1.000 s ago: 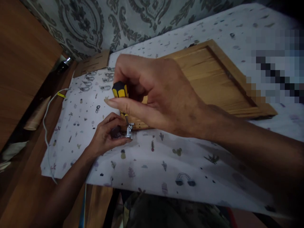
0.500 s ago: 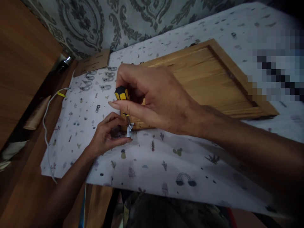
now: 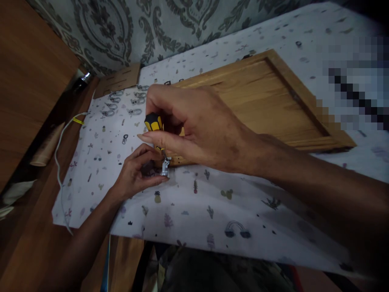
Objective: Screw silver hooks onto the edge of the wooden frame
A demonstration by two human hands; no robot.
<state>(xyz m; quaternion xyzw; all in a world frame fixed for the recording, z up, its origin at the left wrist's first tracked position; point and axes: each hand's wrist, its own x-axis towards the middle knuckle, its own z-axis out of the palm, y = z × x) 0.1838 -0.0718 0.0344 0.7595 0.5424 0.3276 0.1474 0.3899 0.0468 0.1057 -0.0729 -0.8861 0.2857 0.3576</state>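
Note:
My right hand is closed round a yellow-and-black screwdriver, held upright with its tip down at a small metal hinge. The hinge sits at the near left corner of a wooden cabinet door lying flat on a patterned white sheet. My left hand pinches the hinge from the left, thumb and fingers closed on it. The screwdriver's shaft is mostly hidden by my right fingers.
Several more metal hinges lie in rows on the sheet beyond my hands, by a cardboard piece. A small dark ring lies close by. A white cable runs along the left edge, beside a wooden panel.
My right hand has come down and slightly right from its higher position a second ago, bringing the screwdriver closer to the hinge. My left hand has stayed put.

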